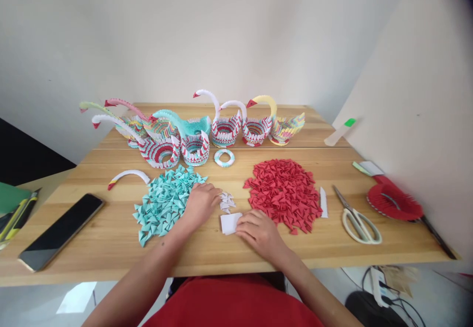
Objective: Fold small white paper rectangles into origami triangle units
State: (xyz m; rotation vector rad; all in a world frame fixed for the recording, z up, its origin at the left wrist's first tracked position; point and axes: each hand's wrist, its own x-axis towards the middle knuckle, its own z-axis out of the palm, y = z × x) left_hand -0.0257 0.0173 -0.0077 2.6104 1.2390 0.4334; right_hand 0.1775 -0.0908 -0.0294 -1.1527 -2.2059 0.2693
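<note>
My left hand (200, 201) rests on the wooden table (111, 238) at the right edge of a pile of teal folded paper triangles (162, 201); its fingers are curled and reach toward a small heap of white folded pieces (226, 201). My right hand (258, 231) presses its fingers down on the edge of a small white paper rectangle (229, 222). A pile of red folded triangles (284, 191) lies just right of my hands.
Several modular paper swans (225, 127) stand in a row at the back, with a small paper ring (224, 157) and a loose swan neck (127, 176) in front. A phone (61, 231) lies left. Scissors (356, 216), a red paper fan (393, 203) and a glue bottle (340, 131) lie right.
</note>
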